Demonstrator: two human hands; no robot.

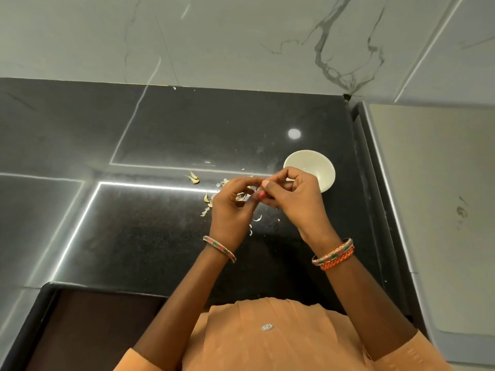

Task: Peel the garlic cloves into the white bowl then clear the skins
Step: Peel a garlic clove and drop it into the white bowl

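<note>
My left hand (231, 207) and my right hand (294, 199) meet fingertip to fingertip just above the black countertop (160, 236), pinching a small garlic clove that the fingers almost fully hide. The white bowl (318, 170) stands just behind my right hand, partly covered by it. Two unpeeled cloves lie on the counter: one clove (194, 178) to the left and another clove (207, 198) beside my left hand. Loose papery skins (205, 212) are scattered under and around both hands.
A grey marble wall (241, 38) rises behind the counter. On the right a raised black edge (375, 183) borders a pale surface (434, 210). The counter's front edge (107, 286) steps down to a dark brown panel at lower left.
</note>
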